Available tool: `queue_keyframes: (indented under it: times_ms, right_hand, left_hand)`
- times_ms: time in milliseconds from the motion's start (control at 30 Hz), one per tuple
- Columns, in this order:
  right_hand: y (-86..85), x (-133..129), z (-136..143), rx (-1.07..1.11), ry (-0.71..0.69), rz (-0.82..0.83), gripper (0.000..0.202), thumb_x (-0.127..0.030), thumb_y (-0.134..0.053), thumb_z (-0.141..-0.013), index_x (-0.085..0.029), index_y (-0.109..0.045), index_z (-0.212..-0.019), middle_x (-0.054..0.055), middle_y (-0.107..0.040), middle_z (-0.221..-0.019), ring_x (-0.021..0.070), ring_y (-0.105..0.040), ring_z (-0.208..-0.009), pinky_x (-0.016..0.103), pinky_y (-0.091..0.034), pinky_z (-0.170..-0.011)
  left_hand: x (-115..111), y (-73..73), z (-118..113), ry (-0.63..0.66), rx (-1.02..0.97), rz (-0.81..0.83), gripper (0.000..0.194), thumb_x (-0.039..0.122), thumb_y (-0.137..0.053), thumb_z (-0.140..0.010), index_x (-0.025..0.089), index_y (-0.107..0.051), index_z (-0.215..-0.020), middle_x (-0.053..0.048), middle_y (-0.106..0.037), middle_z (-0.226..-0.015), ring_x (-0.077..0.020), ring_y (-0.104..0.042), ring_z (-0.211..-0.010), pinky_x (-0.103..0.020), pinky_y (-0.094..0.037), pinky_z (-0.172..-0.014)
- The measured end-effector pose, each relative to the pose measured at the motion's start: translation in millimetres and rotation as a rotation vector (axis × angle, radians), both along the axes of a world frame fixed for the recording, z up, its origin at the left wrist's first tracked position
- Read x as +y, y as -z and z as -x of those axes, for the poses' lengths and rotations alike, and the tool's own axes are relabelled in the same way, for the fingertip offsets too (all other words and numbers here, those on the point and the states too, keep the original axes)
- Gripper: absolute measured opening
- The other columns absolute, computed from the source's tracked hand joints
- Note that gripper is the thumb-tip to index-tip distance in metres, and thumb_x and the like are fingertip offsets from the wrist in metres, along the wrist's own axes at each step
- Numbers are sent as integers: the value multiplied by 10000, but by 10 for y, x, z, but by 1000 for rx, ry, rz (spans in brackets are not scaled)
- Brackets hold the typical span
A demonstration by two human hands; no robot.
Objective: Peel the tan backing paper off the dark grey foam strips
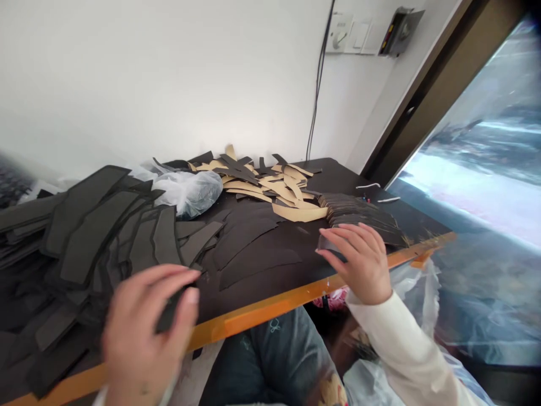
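My left hand [147, 332] is over the front left of the table, fingers and thumb apart, with nothing visible between them. It is nearest a large heap of dark grey curved pieces [97, 231]. My right hand [363, 262] hovers by the front edge at right, fingers bent and thumb apart. A faint greyish patch shows between thumb and fingers; I cannot tell what it is. Just beyond this hand lies a neat row of overlapping dark strips [359, 214]. Between the hands, thin black curved pieces [249, 237] lie flat on the dark table [304, 270].
Tan and black strips [270, 180] are piled at the back, beside a clear plastic bag [188, 192]. Orange edging [253, 318] runs along the table front. A black cable [316, 96] hangs down the wall. White plastic [372, 383] lies below at right, near a glass pane [486, 169].
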State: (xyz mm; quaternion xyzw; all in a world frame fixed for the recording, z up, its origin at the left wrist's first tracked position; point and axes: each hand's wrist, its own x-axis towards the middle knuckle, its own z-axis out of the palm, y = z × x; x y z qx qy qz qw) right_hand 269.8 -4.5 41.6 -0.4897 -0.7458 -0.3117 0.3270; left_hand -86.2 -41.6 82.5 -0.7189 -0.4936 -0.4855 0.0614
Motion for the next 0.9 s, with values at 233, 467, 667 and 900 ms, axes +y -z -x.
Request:
queue_keyframes:
  times_ms: [233, 467, 667, 900]
  right_hand:
    - [-31, -427, 945, 166, -139, 117, 308, -255, -686, -864, -231, -673, -1171, 64, -662, -887, 221, -590, -849, 400, -486, -838]
    - [257, -455, 1131, 425, -331, 291, 328, -208, -562, -931, -210, -574, -1258, 58, -716, -993, 179, -692, -892, 288, -570, -789]
    - [279, -570, 1248, 755, -524, 589, 151, -332, -694, -842, -277, -669, -980, 22, -745, -996, 189, -735, -849, 249, -612, -727]
    - [376, -580, 1270, 1103, -581, 705, 41, -282, -717, -806, -251, -699, -825, 54, -714, -914, 192, -703, -821, 243, -595, -677]
  left_hand:
    - [-119, 284, -927, 390, -417, 557, 84, 302, -642, -887, 221, -642, -863, 12, -652, -833, -128, -629, -770, -229, -502, -725]
    - [-146, 506, -825, 388, -506, 667, 237, 357, -597, -929, 196, -609, -756, 3, -583, -754, -125, -554, -707, -232, -407, -643]
    - [-137, 558, -752, 661, -798, 769, 370, 463, -539, -946, 187, -475, -708, 8, -443, -779, -117, -443, -690, -250, -363, -647]
    - [-174, 563, -729, 654, -781, 782, 345, 475, -491, -965, 199, -457, -761, 7, -437, -776, -130, -432, -700, -268, -356, -669]
